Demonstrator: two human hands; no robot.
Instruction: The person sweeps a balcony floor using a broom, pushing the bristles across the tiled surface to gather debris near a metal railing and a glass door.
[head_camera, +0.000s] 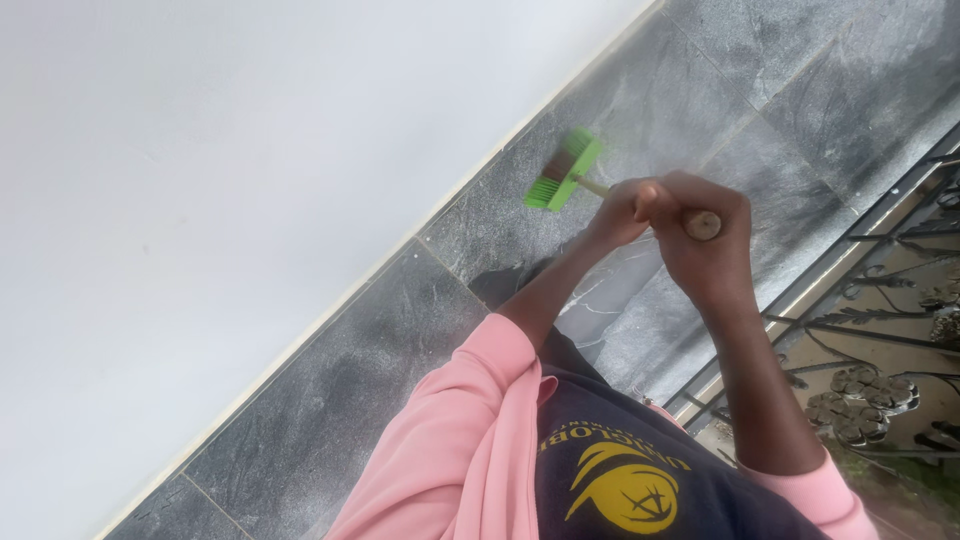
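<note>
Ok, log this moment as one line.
left hand: grips broom handle | right hand: grips handle top | green broom head: on grey floor tiles, near white wall

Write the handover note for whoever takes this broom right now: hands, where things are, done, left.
Left hand: shut on the broom handle, lower down the shaft.
Right hand: shut on the handle just below its top end.
Green broom head: down on the dark stone floor tiles, close to the white wall. Black iron railing runs along the other side.
Done: cannot be judged; no dirt or pile is visible.
Left: likewise unclear from this view.
</note>
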